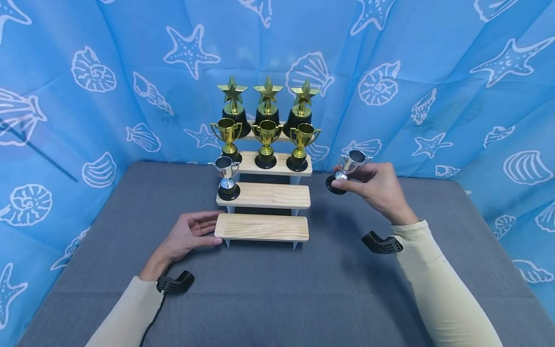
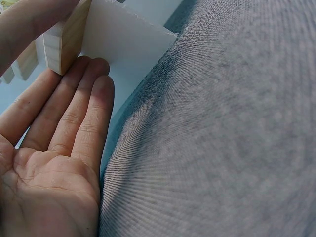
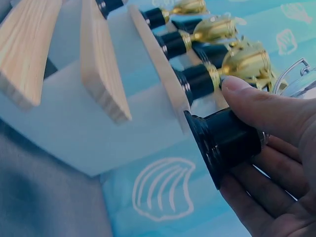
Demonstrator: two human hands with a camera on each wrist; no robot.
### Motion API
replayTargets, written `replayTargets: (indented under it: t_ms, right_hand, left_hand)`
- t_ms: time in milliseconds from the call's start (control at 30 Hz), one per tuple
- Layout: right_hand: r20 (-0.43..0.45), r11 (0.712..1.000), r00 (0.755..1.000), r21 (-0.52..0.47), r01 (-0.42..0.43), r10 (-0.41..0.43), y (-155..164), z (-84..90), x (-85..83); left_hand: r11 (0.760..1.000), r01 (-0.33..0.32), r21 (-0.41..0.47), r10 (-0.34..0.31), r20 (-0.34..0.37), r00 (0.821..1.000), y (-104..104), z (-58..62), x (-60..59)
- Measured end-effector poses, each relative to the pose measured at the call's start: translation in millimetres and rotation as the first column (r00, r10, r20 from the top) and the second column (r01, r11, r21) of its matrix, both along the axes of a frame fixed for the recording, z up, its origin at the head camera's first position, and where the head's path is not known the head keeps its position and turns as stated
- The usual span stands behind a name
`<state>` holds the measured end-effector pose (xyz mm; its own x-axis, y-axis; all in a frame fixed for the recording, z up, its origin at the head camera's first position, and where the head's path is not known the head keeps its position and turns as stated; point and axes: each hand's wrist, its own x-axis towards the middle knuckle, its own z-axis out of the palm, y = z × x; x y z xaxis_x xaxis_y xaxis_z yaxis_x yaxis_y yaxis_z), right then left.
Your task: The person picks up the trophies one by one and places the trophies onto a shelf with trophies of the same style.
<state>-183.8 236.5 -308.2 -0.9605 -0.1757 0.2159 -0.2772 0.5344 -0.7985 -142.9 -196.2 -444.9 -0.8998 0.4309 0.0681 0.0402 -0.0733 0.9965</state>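
My right hand (image 1: 375, 185) holds a silver trophy cup (image 1: 352, 161) in the air, to the right of a tiered display stand (image 1: 262, 226). Its thumb and fingers grip the cup near its black base (image 3: 227, 138), and the cup leans to the right. At the left end of the stand's lowest wooden shelf is my left hand (image 1: 192, 236). In the left wrist view its fairly straight fingers (image 2: 89, 118) touch the shelf end (image 2: 66, 42), with the thumb across it. Another silver trophy cup (image 1: 225, 168) stands at the left of the shelf above.
Three gold trophy cups (image 1: 267, 132) line the third shelf up, and three gold star trophies (image 1: 269, 91) the top one. A grey cloth (image 1: 260, 299) covers the table. Behind hangs a blue curtain (image 1: 143, 96) with shells and starfish.
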Motion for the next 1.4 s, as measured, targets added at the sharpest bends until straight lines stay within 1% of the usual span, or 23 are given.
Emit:
replayTargets:
  t_ms: [100,300,567,767,1033,1267,1400]
  right_hand:
    - [-0.005,1.000,1.000,-0.007,-0.024,0.024,-8,1.8,1.4]
    - [-0.011,0.996,0.998,-0.057,-0.065,0.064,-23,2.1,3.4]
    - [-0.040,0.986,0.990,-0.097,-0.136,0.132,-42,-2.4,0.7]
    - [-0.033,0.975,0.983,-0.128,-0.181,0.179,-58,-6.7,-0.4]
    - [-0.023,0.977,0.984,-0.116,-0.178,0.177,-76,-7.8,-0.9]
    - [-0.007,0.975,0.985,-0.136,-0.174,0.175,-91,-6.8,-1.0]
    - [-0.015,0.973,0.982,-0.136,-0.187,0.187,-99,-8.0,-2.3]
  left_hand:
    - [1.000,0.001,0.004,-0.001,0.002,1.000,0,0.3,-0.1]
    - [1.000,-0.002,-0.002,0.002,0.002,1.000,0,0.3,-0.3]
    - [1.000,-0.004,-0.001,0.004,0.005,1.000,0,0.4,-0.3]
    - [1.000,-0.004,-0.002,0.004,0.005,1.000,0,1.2,-0.1]
    - [1.000,-0.009,-0.009,0.009,0.008,1.000,1,1.4,0.4]
    - [1.000,-0.006,-0.008,0.006,0.010,1.000,0,-0.3,0.2]
    - [1.000,-0.006,-0.006,0.006,0.013,1.000,0,-0.5,0.1]
